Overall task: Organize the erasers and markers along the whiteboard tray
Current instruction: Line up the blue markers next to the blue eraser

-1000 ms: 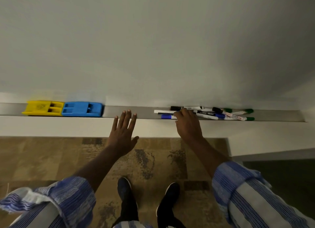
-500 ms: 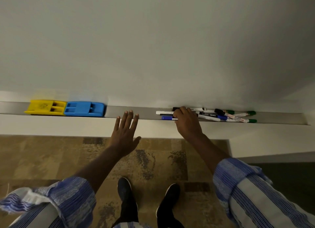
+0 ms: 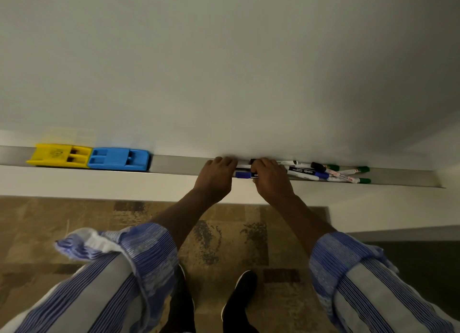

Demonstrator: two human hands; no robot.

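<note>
Step in hand: sorting the markers (image 3: pixel 302 171). Erasers look done: yellow eraser (image 3: pixel 59 155) & blue eraser (image 3: pixel 119 159) sit end to end in the tray (image 3: pixel 179 164), well out past the left hand (image 3: pixel 215 177). Right hand (image 3: pixel 271 182) curls its fingers over the markers' end, thumb by a blue-capped marker (image 3: pixel 242 175) that pokes out btwn the two hands. Left hand's fingers bend into the tray at the marker tips; can't tell if it grips any. Rest of the pile lies crossed, beyond the right hand. Next, prob.: square the ends, lay each marker parallel w/ the tray, none knocked over the lip.
</note>
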